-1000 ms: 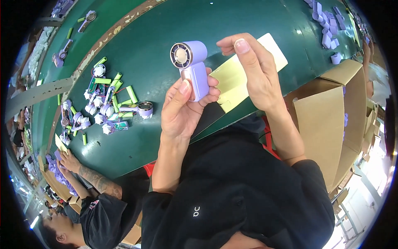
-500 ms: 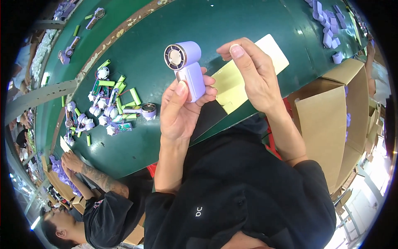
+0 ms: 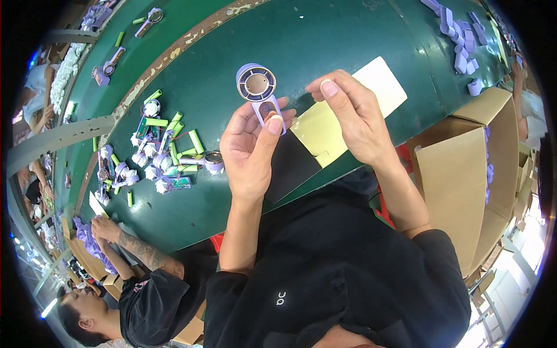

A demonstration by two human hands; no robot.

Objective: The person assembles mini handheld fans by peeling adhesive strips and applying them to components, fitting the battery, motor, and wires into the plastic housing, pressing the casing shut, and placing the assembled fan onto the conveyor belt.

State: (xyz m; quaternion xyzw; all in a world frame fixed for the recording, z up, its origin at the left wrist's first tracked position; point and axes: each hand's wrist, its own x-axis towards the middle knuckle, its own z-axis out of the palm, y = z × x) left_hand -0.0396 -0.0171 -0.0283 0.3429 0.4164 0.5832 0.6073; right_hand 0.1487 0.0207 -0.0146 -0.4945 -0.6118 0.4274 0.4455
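My left hand (image 3: 250,153) is closed round the slim handle of a lilac handheld fan (image 3: 256,84). The fan stands upright with its round, metallic-rimmed grille turned toward me, and my thumb lies on the front of the handle below a small dark panel. To its right, my right hand (image 3: 355,116) hovers apart from the fan, fingers loosely bent and thumb in front of them; I see nothing in it. Under the hands, a pale yellow sheet (image 3: 380,87) and a black sheet (image 3: 293,168) lie on the green table (image 3: 325,35).
To the left lies a pile of fan parts (image 3: 151,153) with green cylindrical cells and wires. Lilac housings (image 3: 461,43) lie at the far right. An open cardboard box (image 3: 452,180) stands at my right. A co-worker (image 3: 145,290) sits at the left, hands at the table edge.
My left hand has turned the fan so its grille and handle front face me. The right hand stays beside it in nearly the same pose. The view has shifted slightly.
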